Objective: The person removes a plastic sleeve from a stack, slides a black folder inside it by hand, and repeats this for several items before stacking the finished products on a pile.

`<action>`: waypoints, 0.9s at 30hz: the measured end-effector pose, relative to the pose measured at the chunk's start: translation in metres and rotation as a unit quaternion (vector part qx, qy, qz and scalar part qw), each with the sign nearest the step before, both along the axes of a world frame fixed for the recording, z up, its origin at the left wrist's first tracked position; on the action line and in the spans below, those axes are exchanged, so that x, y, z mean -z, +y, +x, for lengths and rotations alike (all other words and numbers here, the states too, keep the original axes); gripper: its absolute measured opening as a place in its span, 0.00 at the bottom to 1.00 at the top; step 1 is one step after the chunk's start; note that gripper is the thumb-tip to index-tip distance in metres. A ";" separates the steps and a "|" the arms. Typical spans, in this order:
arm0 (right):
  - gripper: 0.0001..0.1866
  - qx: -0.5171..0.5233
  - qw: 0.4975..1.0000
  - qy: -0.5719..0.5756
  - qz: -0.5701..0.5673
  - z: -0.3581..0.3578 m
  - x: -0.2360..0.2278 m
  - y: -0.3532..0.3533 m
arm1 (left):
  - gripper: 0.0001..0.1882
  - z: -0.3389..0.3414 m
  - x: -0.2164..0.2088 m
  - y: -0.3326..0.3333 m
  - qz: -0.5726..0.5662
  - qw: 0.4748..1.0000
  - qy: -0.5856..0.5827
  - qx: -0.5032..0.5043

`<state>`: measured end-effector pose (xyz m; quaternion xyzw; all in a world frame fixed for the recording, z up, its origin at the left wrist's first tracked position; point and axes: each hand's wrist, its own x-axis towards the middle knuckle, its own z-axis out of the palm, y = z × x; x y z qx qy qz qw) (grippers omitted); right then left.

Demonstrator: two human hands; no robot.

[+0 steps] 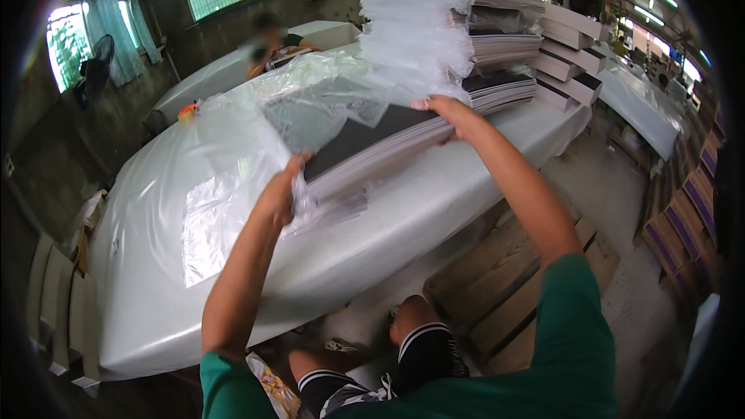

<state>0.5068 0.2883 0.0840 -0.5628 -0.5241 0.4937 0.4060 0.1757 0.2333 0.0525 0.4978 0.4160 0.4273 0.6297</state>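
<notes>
Stack of flat dark sheets (388, 143) with pale layered edges, gripped at 2 ends and raised, tilted, just above white covered table (155, 295). Partly sheathed in clear, crumpled plastic bag (310, 101), loose over near end. Far end close to tall pile of similar sheets (497, 39) on same table.

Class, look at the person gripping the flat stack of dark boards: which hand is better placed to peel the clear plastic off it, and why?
Probably the left hand: it pinches the clear plastic wrap at the near corner of the dark board stack. The right hand clamps the far edge, steadying it.
</notes>
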 end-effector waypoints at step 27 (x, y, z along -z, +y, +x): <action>0.27 0.471 0.801 -0.097 0.357 -0.031 0.092 0.087 | 0.56 0.036 0.045 0.066 0.241 0.940 0.211 -0.117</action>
